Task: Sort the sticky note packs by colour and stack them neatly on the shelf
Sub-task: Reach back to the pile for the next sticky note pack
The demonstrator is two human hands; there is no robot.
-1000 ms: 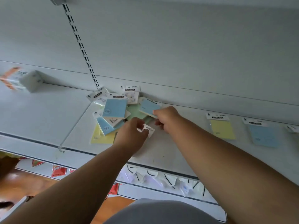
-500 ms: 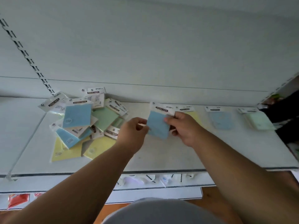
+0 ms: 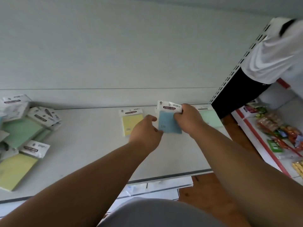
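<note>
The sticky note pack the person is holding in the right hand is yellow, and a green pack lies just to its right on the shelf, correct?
Not quite. The pack pinched by the right hand is blue, as the head view shows; yellow is the pack lying to its left. The green pack does lie to its right on the shelf.

A shop — the white metal shelf (image 3: 98, 161) bears packaged sticky note packs (image 3: 131, 122) with hang-tab headers. Right of that shelf, a red-edged display (image 3: 255, 140) holds bright snack packets (image 3: 285, 133).
</note>
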